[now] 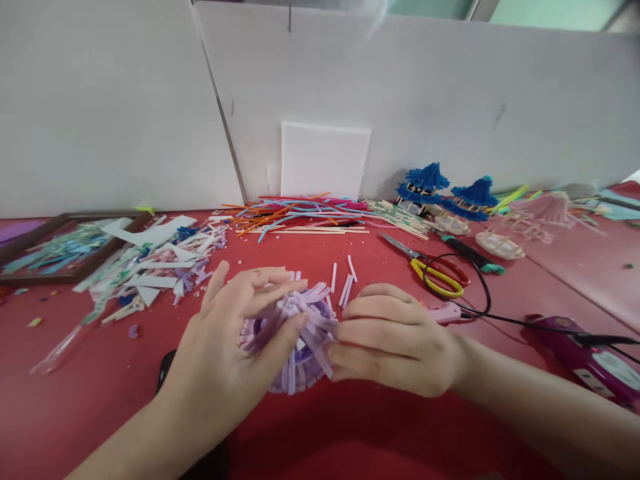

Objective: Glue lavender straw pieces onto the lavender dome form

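A round lilac craft piece (300,373), built from short fuzzy strips fanned around a centre, is between my hands. My left hand (235,333) grips it from the left, thumb and fingers on its top. At its right edge, my right hand (395,337) has its fingertips pinched together on the end of a lilac strip (320,343); the tips partly hide it. Several loose pale strips (346,287) lie just behind the piece. A dark object (167,367), mostly hidden, sits under my left wrist.
Yellow-and-red-handled scissors (435,267), a black cable (487,293) and a purple device (585,353) lie right. Coloured stems (300,217) are piled behind, paper scraps (155,267) and a brown frame (75,273) left. Blue roofed models (425,183) stand by the white wall (425,87).
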A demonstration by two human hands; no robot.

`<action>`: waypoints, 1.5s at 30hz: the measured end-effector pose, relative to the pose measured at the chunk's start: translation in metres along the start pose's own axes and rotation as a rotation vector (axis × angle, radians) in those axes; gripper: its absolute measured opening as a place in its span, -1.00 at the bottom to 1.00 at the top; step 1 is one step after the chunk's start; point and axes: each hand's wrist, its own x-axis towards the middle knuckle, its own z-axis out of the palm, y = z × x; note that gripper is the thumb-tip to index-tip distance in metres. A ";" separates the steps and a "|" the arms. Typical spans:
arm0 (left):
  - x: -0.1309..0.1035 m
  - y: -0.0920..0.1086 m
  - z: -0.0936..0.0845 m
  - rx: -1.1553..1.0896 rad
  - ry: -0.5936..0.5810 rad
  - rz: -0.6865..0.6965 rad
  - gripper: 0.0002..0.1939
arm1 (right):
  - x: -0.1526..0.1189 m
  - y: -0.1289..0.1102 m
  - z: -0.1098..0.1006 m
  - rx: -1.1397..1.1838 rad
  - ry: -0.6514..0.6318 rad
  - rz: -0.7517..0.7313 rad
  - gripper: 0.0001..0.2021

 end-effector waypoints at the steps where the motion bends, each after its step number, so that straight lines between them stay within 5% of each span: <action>1: 0.001 -0.001 -0.001 -0.019 -0.022 -0.002 -0.78 | 0.001 0.000 0.001 0.007 -0.002 0.001 -0.93; 10: 0.008 -0.009 -0.001 -0.083 -0.124 -0.055 -0.65 | 0.000 0.002 0.005 0.250 -0.033 0.205 -0.92; 33: 0.010 -0.009 0.000 -0.062 -0.089 -0.068 -0.69 | 0.002 -0.002 0.011 0.444 -0.023 0.396 -0.96; 37: 0.005 -0.010 -0.002 -0.034 -0.065 -0.042 -0.73 | 0.000 -0.001 -0.014 0.493 -0.087 0.533 -0.65; 40: 0.000 -0.015 -0.007 -0.077 -0.047 0.004 -0.73 | -0.019 0.008 -0.036 0.257 -0.127 0.658 -0.61; 43: -0.001 -0.022 -0.012 -0.147 -0.067 0.024 -0.69 | -0.058 0.019 -0.050 -0.119 -0.319 0.755 -0.55; 45: 0.002 -0.025 -0.014 -0.165 -0.120 0.018 -0.65 | -0.088 0.024 -0.054 -0.301 -0.408 0.644 -0.54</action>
